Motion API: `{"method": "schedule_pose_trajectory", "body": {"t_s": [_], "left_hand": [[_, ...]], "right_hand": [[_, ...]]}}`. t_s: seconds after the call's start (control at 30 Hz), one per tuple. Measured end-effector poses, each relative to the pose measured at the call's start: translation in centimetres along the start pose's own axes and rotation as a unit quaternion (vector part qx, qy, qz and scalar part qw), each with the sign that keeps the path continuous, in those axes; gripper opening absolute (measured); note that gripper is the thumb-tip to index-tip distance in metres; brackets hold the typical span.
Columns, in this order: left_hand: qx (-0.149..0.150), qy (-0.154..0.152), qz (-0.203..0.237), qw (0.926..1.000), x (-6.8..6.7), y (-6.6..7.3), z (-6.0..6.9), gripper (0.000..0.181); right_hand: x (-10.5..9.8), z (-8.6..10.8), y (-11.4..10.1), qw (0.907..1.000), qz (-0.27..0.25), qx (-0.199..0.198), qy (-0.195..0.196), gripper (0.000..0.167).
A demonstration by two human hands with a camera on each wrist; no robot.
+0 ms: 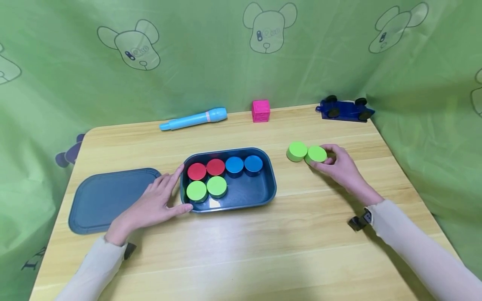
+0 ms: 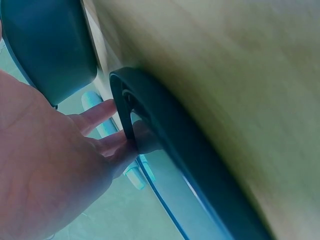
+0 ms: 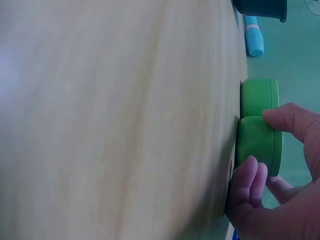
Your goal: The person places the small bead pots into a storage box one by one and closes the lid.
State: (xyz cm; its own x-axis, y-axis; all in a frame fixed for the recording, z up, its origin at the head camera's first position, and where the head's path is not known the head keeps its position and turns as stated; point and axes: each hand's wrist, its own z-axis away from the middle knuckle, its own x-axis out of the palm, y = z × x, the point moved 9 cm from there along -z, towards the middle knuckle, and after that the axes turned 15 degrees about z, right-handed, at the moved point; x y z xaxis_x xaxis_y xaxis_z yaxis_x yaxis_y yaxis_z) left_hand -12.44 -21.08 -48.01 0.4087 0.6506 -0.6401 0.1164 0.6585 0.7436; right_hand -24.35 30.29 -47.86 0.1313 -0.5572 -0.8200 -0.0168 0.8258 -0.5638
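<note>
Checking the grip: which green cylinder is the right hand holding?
The tabletop green cylinder farther from the tray: the right hand pinches it, while its green neighbor and the two green cylinders inside aren't held.

Tray [image 1: 248,192], lid [image 1: 116,196], green discs [image 1: 297,151] on table [image 1: 241,251]

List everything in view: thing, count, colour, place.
table: 1, wooden, foreground
cloth: 1, green, around table
tray: 1, dark blue, mid-table
lid: 1, dark blue, left of tray
red cylinders: 2, red, in tray
blue cylinders: 2, blue, in tray
green cylinders: 4, green, two in, two right of tray
torch-like stick: 1, light blue, far edge
cube: 1, pink, far edge
toy car: 1, dark blue, far right
wrist cameras: 2, black, wrists
sleeves: 2, pale, arms
left hand: 1, touching tray
right hand: 1, pinching rightmost green cylinder
</note>
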Motion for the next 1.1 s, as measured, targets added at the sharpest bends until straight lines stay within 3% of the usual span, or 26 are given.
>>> {"method": "schedule_pose_trajectory", "body": {"t_s": [0.2,0.4,0.73,1.1], "left_hand": [[0.003,0.001,0.002,1.0,0.1,0.0,0.0,0.11],[0.006,-0.001,0.0,1.0,0.0,0.3,0.0,0.11],[0.004,0.001,0.004,1.0,0.1,0.3,0.0,0.11],[0.0,0.0,0.002,1.0,0.2,-0.1,0.0,0.111]], "right_hand": [[-0.4,0.7,0.1,0.9997,0.013,0.017,0.012,0.077],[-1.7,1.7,-0.1,0.9977,0.004,0.035,0.057,0.074],[-3.4,3.1,-3.4,0.9878,-0.08,-0.027,0.131,0.063],[-3.4,3.9,-8.7,0.9826,-0.115,-0.084,0.119,0.061]]}}
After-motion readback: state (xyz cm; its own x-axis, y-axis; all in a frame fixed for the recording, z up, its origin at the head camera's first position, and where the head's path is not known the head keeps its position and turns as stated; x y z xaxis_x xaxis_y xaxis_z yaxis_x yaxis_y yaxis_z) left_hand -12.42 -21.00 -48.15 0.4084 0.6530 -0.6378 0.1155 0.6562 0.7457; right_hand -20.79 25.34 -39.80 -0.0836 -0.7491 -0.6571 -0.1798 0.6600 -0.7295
